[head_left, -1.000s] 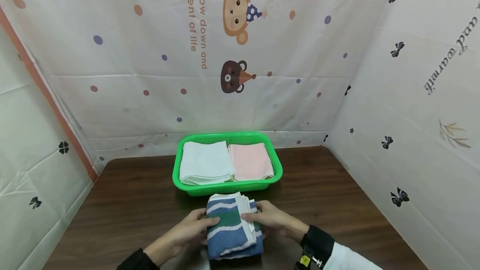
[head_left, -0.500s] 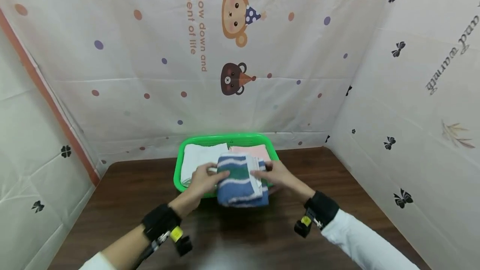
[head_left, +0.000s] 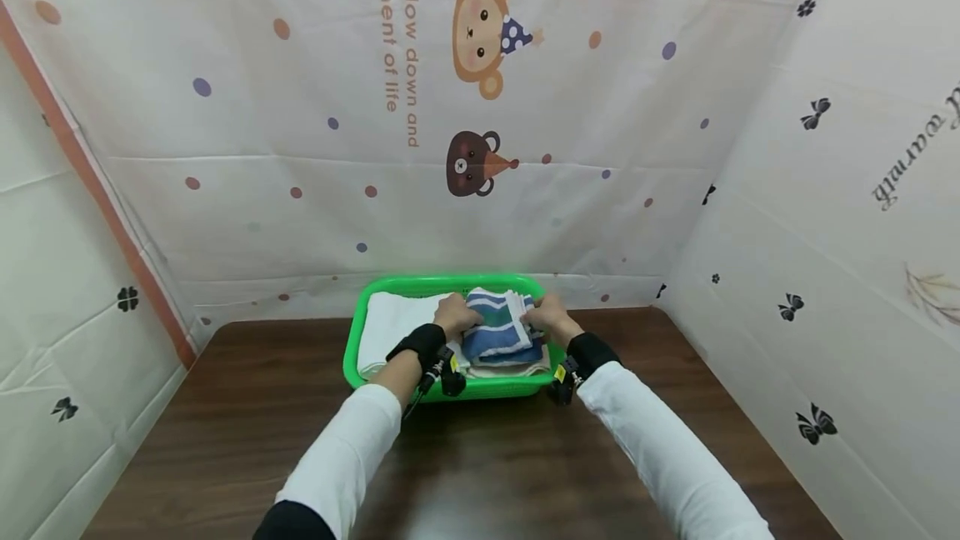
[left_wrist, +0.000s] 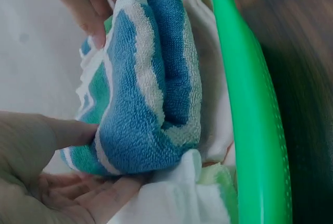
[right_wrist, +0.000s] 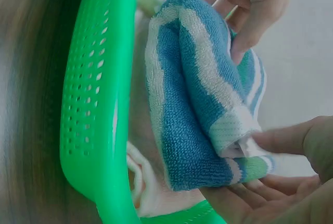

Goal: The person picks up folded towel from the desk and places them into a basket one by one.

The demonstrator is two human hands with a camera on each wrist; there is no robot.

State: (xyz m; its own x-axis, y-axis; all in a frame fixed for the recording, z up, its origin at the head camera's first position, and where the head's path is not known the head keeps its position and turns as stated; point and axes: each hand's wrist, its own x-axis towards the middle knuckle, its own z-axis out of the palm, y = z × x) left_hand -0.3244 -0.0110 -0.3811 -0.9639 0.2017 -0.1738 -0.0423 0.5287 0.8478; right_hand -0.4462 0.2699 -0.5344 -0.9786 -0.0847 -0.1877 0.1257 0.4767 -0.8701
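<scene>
A folded towel (head_left: 498,327) with blue, green and white stripes is over the right part of the green basket (head_left: 442,390), covering most of a pink towel (right_wrist: 156,193). My left hand (head_left: 455,317) grips its left side, thumb on top and fingers beneath, as the left wrist view shows. On the other side my right hand (head_left: 551,317) pinches the towel's right edge the same way. A folded white towel (head_left: 390,323) lies in the basket's left part, beside my left hand. Something pale green (left_wrist: 221,185) peeks out between the towels in the left wrist view.
The basket stands at the back of a dark brown wooden table (head_left: 480,473). Behind it hangs a white printed cloth (head_left: 300,223); similar cloth runs along both sides. Each wrist wears a black band with a small camera.
Both hands have carried the striped towel forward from the table in front of the basket to over its right part, above the pink towel. The basket stays in place.
</scene>
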